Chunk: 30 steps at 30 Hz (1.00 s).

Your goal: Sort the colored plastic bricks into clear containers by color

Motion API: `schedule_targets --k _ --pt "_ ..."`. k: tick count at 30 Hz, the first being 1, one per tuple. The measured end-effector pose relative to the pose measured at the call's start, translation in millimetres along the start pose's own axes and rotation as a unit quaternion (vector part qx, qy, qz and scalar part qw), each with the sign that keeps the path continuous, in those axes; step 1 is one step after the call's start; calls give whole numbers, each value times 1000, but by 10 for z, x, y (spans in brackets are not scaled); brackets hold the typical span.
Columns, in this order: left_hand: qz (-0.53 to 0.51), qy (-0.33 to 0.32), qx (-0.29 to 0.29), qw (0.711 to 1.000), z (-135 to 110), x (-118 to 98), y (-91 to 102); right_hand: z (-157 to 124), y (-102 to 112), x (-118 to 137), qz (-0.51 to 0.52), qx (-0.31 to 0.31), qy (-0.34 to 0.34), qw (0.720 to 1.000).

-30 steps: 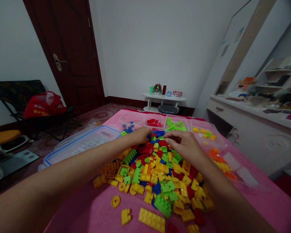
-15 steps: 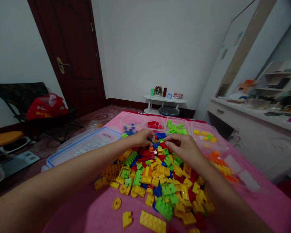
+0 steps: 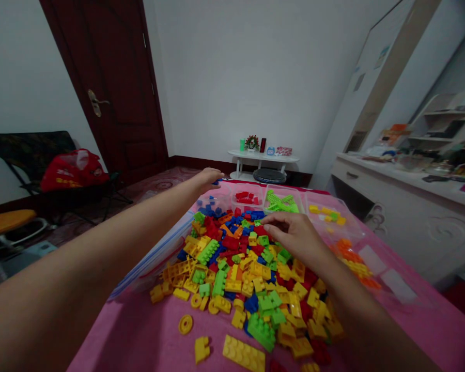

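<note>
My left hand [image 3: 208, 178] is raised over the round clear tub [image 3: 221, 192] at the far left of the table, which holds several blue bricks [image 3: 210, 206]. Its fingers are closed on a blue toy brick [image 3: 217, 182], only part of which shows. My right hand [image 3: 290, 227] hovers low at the far right side of a heap of mixed toy bricks [image 3: 240, 268]. Its fingers are bent, with a gap between thumb and forefinger, and I see nothing in them. A green brick [image 3: 258, 223] lies just left of its fingertips.
Along the back edge stand clear boxes with red bricks [image 3: 247, 198], green pieces [image 3: 281, 201] and yellow bricks [image 3: 327, 213]. Orange and yellow pieces [image 3: 354, 263] lie in another box on the right. A blue-edged lid [image 3: 155, 258] lies left of the heap.
My left hand has moved from the heap up and left to the round tub, carrying a blue brick. My right hand has hardly moved. The lid at left appears shifted under my left arm.
</note>
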<state>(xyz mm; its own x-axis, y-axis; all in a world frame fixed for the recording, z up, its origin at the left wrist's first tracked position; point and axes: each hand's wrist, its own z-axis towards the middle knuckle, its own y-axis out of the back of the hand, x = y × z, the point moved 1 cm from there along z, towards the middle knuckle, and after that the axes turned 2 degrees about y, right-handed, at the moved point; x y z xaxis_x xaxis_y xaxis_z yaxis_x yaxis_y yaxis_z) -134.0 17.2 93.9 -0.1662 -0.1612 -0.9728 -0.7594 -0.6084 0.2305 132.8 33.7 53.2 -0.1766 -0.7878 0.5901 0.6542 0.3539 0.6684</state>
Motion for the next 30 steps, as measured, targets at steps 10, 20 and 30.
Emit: schedule_targets --k 10,20,30 --pt "265 -226 198 916 -585 141 -134 -140 -2 403 -14 183 40 982" --pt "243 -434 374 783 -2153 389 -416 -124 480 539 94 116 -23 988" --pt "353 -688 381 506 -2439 772 -779 -123 670 560 94 -52 -11 994"
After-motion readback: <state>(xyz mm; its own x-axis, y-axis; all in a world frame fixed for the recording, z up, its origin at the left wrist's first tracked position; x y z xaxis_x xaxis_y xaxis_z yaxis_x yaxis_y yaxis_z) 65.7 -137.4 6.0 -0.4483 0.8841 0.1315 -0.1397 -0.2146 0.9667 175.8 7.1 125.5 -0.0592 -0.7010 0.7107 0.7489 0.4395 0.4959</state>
